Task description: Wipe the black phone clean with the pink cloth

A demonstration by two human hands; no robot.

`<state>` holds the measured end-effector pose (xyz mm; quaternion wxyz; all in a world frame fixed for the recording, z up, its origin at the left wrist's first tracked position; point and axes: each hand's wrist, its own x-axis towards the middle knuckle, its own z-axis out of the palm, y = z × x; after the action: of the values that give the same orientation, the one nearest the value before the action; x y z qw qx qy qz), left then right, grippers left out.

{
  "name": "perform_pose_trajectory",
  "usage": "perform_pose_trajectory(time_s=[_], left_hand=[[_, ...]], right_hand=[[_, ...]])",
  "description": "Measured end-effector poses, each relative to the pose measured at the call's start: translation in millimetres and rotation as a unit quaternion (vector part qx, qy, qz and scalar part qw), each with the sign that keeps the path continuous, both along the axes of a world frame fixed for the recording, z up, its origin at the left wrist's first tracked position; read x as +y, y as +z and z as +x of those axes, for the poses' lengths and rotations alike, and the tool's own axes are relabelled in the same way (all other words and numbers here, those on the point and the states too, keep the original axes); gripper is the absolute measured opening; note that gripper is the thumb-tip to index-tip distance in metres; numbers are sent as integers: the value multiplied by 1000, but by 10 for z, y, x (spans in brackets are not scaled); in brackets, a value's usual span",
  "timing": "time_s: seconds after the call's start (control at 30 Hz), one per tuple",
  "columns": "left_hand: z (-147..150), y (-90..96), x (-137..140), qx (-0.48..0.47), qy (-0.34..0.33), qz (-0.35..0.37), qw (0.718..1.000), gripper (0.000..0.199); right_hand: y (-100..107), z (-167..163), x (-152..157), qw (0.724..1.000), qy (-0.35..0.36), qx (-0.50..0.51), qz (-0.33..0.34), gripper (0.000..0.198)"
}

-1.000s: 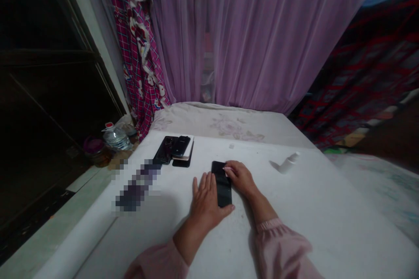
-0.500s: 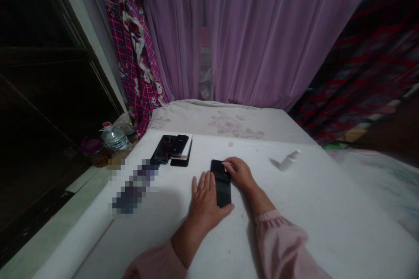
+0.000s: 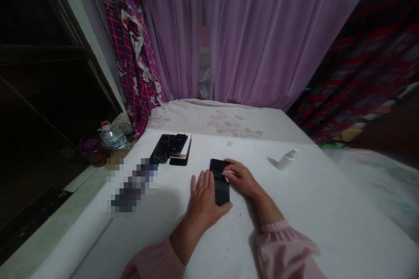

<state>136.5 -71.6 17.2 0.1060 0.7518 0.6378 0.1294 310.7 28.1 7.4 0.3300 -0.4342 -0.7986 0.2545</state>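
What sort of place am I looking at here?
Probably a room in a home, maybe a bedroom: long purple curtains hang behind a floral cloth, and a large red-capped plastic bottle stands low at the left.

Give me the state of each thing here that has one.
Handled phone: flat, dark face up
Pale pink piece: pinched
Left hand: open, spread against handled phone
Right hand: pinching pale pink piece
Small black phone: stacked
White bottle: untouched
Water bottle: red cap on
Purple curtains: slightly parted
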Motion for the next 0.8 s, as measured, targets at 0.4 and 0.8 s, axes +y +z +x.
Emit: perform_pose_trajectory(time_s=[0.4, 0.8], left_hand=[[8, -14, 7, -4, 3, 4, 1000, 98], [8, 11, 1, -1, 1, 0, 1000, 99]], right_hand=[[6, -236, 212, 983, -149, -103, 32, 20], [5, -92, 93, 998, -56, -28, 22, 18]])
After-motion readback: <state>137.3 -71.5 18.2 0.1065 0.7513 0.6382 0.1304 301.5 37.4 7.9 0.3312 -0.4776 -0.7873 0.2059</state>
